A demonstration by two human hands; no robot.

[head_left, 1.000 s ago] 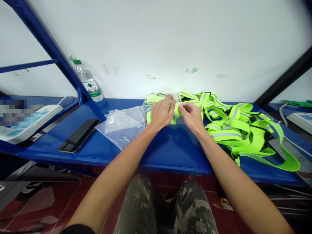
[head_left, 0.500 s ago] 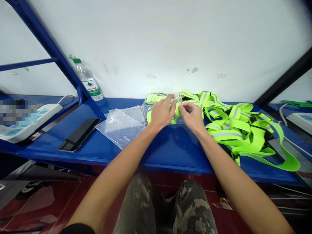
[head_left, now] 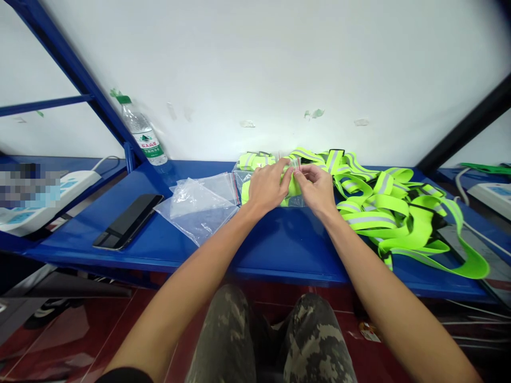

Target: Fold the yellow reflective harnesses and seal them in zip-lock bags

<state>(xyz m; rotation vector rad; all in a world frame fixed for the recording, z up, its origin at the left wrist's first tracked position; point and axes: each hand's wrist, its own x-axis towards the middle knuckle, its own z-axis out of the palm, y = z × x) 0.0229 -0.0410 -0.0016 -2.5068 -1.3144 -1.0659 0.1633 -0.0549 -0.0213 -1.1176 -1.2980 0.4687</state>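
A clear zip bag (head_left: 297, 201) with a folded neon-yellow reflective strap inside lies at the back middle of the blue table. My left hand (head_left: 268, 183) rests over the bag, its thumb and fingers closed on the upper part. At the bag's right edge, my right hand (head_left: 316, 186) pinches the zip strip between thumb and forefinger. Left of my hands lie several flat clear zip bags (head_left: 203, 199), overlapping. Another packed bundle of neon strap (head_left: 255, 159) sits behind my left hand. Loose neon-yellow reflective straps (head_left: 393, 213) with black buckles heap up to my right.
A black phone (head_left: 128, 221) lies on the blue table (head_left: 287, 250) at left. Behind it, a water bottle (head_left: 144, 133) stands by the wall. White power strips (head_left: 51, 199) sit beyond the blue frame at left, with another at far right.
My hands stay on the bag while the zip strip has shifted slightly right between my fingers. My left hand has moved a little rightward along it.
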